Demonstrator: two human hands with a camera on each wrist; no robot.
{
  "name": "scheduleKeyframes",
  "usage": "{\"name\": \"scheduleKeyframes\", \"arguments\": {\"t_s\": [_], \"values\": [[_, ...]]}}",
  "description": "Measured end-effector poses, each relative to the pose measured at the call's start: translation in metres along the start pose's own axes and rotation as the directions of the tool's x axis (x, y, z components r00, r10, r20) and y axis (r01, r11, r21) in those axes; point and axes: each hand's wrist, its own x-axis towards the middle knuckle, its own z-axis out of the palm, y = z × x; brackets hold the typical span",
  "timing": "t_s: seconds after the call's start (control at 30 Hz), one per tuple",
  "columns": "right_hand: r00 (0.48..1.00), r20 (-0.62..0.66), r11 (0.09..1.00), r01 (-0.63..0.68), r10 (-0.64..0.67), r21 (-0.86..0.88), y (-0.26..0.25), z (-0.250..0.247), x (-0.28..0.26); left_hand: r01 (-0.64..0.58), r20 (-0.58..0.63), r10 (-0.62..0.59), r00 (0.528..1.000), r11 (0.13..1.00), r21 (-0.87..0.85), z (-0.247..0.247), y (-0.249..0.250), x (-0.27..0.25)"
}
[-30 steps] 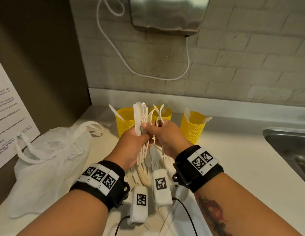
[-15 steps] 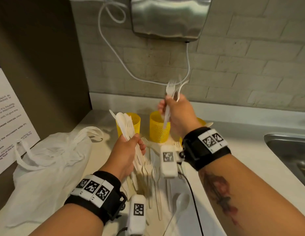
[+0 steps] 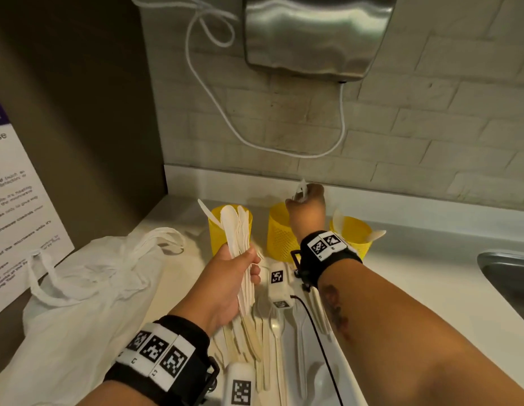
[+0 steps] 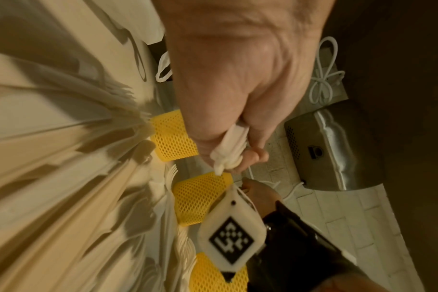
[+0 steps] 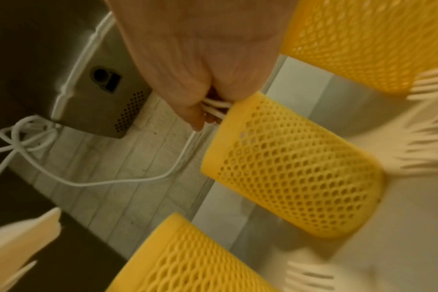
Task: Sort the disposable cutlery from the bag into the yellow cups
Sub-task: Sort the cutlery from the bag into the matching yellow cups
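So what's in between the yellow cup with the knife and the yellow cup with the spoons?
The middle yellow cup stands between them in the head view. The right hand holds forks just above its rim.

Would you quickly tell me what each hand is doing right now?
Left hand: closed around a bundle of white cutlery.
Right hand: closed on forks above the middle yellow cup.

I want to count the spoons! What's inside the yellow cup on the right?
Two white spoon bowls poke out of the right yellow cup, one at its left rim, one over its right. The cup's wall and the right hand's wristband hide anything deeper.
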Motion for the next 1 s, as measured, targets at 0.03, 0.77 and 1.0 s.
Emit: {"name": "scheduleKeyframes", "arguments": {"t_s": [0.03, 0.77, 1.0], "values": [[0.999, 0.04, 0.999, -0.028, 0.027, 0.032, 0.0, 0.0, -0.001, 0.005, 0.014, -0.005, 1.0, 1.0, 0.003, 0.0, 0.0, 0.0], [0.871, 0.478, 0.993, -0.1, 0.117, -0.06, -0.036, -0.03, -0.111, -0.119, 0.165, 0.087, 0.982, 0.972, 0.201, 0.016, 0.005, -0.016], [0.941, 0.32, 0.958, -0.188, 0.112, 0.217, -0.059, -0.036, -0.093, -0.023, 0.014, 0.023, 1.0, 1.0, -0.008, 0.011, 0.001, -0.005]]}}
